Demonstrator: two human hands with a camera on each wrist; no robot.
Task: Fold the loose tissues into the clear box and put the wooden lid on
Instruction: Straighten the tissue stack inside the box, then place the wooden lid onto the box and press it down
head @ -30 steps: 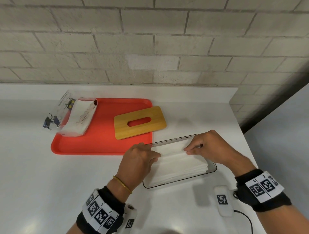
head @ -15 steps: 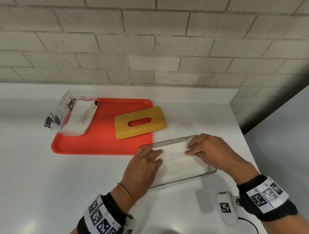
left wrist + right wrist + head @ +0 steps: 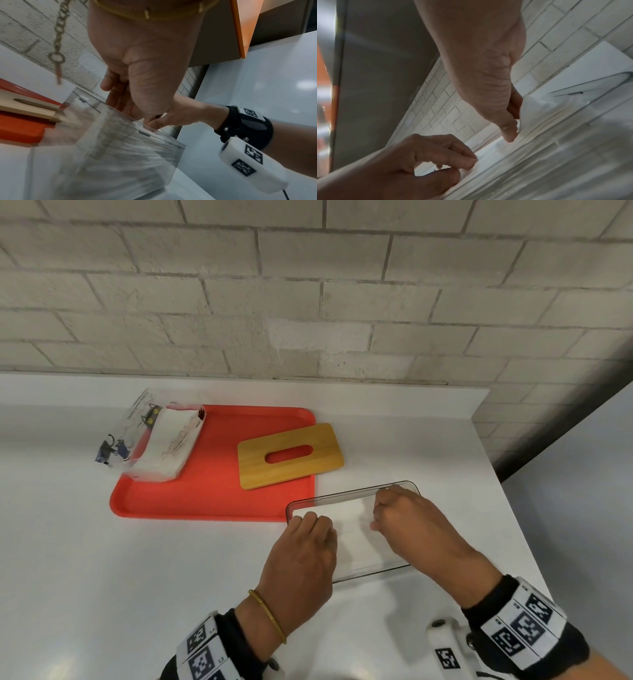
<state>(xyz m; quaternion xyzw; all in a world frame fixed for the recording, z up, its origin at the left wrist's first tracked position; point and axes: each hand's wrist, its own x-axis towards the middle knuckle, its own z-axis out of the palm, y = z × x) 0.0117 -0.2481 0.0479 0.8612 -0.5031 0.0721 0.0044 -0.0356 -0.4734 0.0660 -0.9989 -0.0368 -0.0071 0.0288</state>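
Your two hands work inside the clear box (image 3: 397,571), which sits on the white counter (image 3: 137,577) just right of the red tray (image 3: 212,494), its near-left corner beside the tray's front edge. The box holds a white stack of tissues (image 3: 352,529), layered edge on edge behind the transparent wall in the left wrist view. Your left hand (image 3: 301,556) reaches in over the box's left end, fingers curled, and in the right wrist view its thumb and fingertips (image 3: 467,161) pinch the top tissue. Your right hand (image 3: 407,522) comes in over the far right part of the box, fingers bent; in the right wrist view its thumb and fingers are closed on a raised fold of tissue, while the thumb tip meets the stack. The wooden lid (image 3: 291,455), with its oval slot, lies flat and off the box, resting mostly on the tray's right side with its right end overhanging the tray edge, just beyond the box. At the tray's far left corner an opened printed plastic tissue packet (image 3: 161,446) holds more white tissues and hangs partly off the tray onto the counter. A pale brick wall (image 3: 308,285) runs behind the counter
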